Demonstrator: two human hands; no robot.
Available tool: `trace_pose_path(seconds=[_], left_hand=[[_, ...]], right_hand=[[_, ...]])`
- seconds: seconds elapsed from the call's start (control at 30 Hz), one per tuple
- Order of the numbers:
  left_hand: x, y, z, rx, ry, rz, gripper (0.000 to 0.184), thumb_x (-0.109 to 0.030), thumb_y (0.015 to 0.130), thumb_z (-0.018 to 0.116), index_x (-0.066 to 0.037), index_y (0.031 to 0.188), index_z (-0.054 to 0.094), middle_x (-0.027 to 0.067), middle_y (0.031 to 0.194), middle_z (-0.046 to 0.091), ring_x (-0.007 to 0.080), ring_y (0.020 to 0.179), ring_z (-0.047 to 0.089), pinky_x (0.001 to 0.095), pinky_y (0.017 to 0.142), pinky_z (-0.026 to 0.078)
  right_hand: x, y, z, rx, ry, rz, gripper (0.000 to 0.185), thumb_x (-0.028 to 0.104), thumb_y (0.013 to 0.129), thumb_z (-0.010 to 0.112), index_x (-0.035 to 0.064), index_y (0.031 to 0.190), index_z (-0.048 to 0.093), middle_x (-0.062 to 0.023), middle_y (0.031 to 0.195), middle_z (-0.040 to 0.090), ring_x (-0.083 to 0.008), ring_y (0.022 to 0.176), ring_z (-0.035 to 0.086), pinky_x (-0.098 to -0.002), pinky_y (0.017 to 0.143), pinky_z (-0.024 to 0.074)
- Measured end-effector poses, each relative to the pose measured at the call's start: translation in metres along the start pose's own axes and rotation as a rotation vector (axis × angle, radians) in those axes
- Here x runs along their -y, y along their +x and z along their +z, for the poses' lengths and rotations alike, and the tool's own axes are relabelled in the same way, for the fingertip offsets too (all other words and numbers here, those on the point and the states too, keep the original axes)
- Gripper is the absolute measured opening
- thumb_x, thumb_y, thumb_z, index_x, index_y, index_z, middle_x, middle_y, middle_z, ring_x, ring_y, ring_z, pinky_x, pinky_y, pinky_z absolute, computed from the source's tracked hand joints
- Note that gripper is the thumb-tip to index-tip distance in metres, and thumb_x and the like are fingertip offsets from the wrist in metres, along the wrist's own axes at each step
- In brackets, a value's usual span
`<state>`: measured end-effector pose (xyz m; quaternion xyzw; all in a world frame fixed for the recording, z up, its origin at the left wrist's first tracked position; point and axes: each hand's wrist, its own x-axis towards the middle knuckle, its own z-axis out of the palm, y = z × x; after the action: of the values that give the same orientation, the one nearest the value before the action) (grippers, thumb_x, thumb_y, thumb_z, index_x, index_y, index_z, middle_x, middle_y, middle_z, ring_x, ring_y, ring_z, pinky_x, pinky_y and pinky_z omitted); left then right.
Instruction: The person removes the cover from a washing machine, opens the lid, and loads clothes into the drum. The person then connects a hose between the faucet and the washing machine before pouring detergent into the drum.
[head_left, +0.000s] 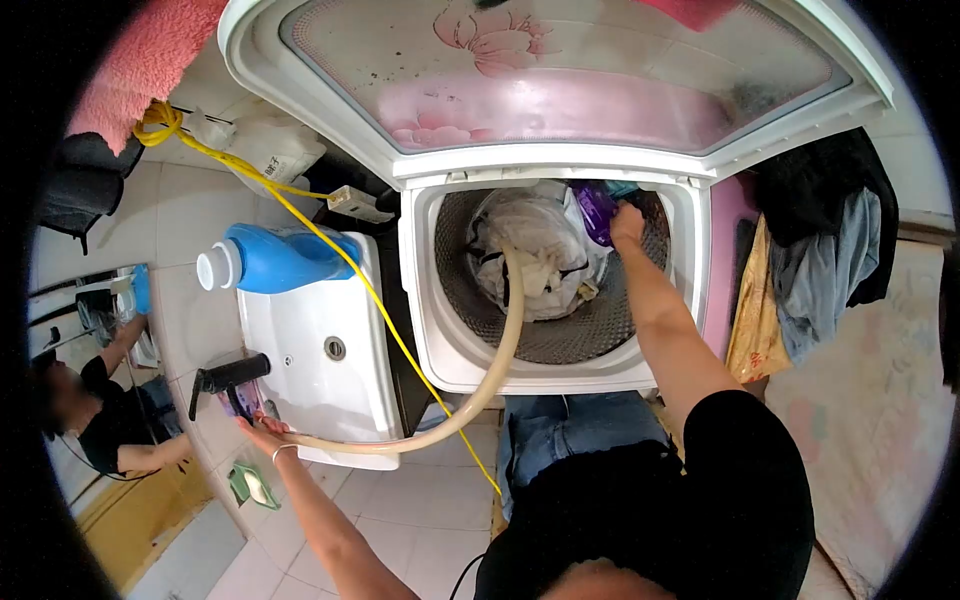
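My right hand (627, 226) is closed on a purple cloth (594, 212) at the upper right inside the washing machine drum (590, 335). White laundry (545, 250) lies in the drum beside it. My left hand (268, 436) is at the black faucet (235, 374) on the sink (310, 390), fingers around the end of a beige hose (440, 430). From there the hose curves over the machine's front rim and into the drum, ending on the laundry.
The machine's lid (560, 100) stands raised. A blue detergent bottle (295, 260) lies on the sink, and a yellow cord (370, 285) crosses above it. Clothes (825, 260) hang at the right. A soap dish (252, 486) and a mirror (110, 390) are at the left.
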<state>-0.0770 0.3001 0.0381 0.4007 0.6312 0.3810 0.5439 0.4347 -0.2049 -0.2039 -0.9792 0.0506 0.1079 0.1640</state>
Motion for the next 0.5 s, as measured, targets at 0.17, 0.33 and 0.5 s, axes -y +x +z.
trace_pose_path(seconds=[0.17,0.33,0.5], left_hand=[[0.000,0.001,0.000,-0.020,-0.011,-0.025,0.053,-0.069,0.078,0.050,-0.017,0.067,0.044,-0.0056,0.045,0.028,0.0073,0.037,0.025,0.0231,0.036,0.021],[-0.001,0.004,-0.002,0.014,-0.035,-0.015,0.053,-0.067,0.077,0.052,-0.017,0.065,0.043,-0.0056,0.045,0.028,0.0079,0.036,0.025,0.0237,0.036,0.022],[-0.003,0.001,-0.004,0.032,-0.074,-0.055,0.050,-0.065,0.080,0.051,-0.017,0.065,0.043,-0.0055,0.045,0.028,0.0085,0.037,0.025,0.0239,0.037,0.021]], right_hand=[[0.022,-0.045,-0.046,-0.027,-0.014,-0.181,0.014,0.003,0.076,0.055,0.0016,0.088,0.063,-0.0245,0.085,0.063,-0.0409,0.083,0.062,-0.0462,0.073,0.0517],[0.022,-0.126,-0.114,-0.127,0.031,-0.483,0.009,0.006,0.083,0.055,0.0008,0.083,0.061,-0.0220,0.078,0.062,-0.0382,0.069,0.062,-0.0452,0.063,0.0492],[0.036,-0.165,-0.185,-0.228,0.216,-0.529,0.009,0.006,0.082,0.057,0.0008,0.088,0.062,-0.0196,0.079,0.063,-0.0350,0.067,0.062,-0.0429,0.061,0.0496]])
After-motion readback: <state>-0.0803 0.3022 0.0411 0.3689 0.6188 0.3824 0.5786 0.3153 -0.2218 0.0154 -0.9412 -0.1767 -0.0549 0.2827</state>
